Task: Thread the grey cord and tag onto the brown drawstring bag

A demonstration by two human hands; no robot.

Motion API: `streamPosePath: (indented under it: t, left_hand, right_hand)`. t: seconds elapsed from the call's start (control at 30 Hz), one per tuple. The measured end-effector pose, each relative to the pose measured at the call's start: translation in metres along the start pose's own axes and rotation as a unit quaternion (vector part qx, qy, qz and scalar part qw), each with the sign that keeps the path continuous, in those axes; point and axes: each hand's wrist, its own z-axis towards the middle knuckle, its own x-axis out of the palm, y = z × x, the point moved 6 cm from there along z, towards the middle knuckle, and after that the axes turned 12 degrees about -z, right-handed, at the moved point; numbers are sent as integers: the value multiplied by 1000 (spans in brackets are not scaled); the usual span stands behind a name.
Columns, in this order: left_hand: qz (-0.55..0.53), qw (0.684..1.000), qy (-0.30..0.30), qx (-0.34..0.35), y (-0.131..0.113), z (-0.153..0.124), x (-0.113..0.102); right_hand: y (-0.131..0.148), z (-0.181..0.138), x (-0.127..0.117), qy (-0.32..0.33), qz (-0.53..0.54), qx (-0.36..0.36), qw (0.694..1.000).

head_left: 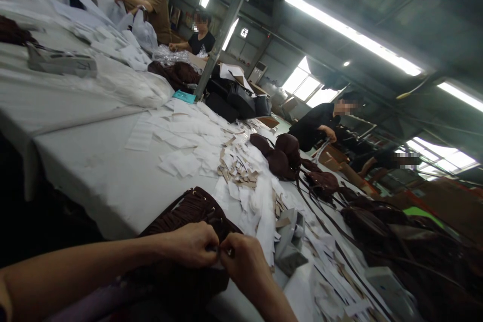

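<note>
A dark brown handbag (194,204) with gathered sides and small gold-coloured eyelets along its upper edge lies tilted at the near table edge. My left hand (196,244) is over the bag, its fingers closed in a pinch. Close against it, fingertips almost meeting, my right hand (243,257) is pinched shut too. Whatever is between the fingers is too small and too covered to name. Beneath both hands, the lower part of the bag sinks into shadow.
White and tan paper scraps (241,166) cover much of the white table (94,161). Near my right hand stands a grey tape dispenser (290,241). Brown bags (285,156) with long straps line the right side. A metal post (226,25) rises beyond; several co-workers stand around.
</note>
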Motion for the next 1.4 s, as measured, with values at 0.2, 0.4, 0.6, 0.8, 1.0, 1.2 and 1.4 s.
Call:
streamPosePath:
  t: [0.2,0.4,0.6,0.8,1.0,1.2,1.4]
  left_hand:
    - [-84,993,-73,-49,18,-5,0]
    - [-195,972,-80,-107,22,3,6]
    - [-510,839,-107,-158,34,5,19]
    - [-564,808,-87,-143,34,3,26]
    - [-559,823,-40,-92,31,1,28]
    - [-526,842,-43,-109,38,-1,39]
    - [-487,860,-89,-122,50,-1,31]
  right_hand:
    - [16,-17,14,-137,-98,-70,983]
    - [15,-15,-3,-144,-18,-63,987]
    - [23,-34,4,-305,-111,-113,939]
    - [17,-46,15,-276,-104,-112,949]
    - [0,-50,24,-299,57,-86,949]
    - [-1,-51,31,-286,153,-43,945]
    - [-117,-89,56,-277,143,285,906]
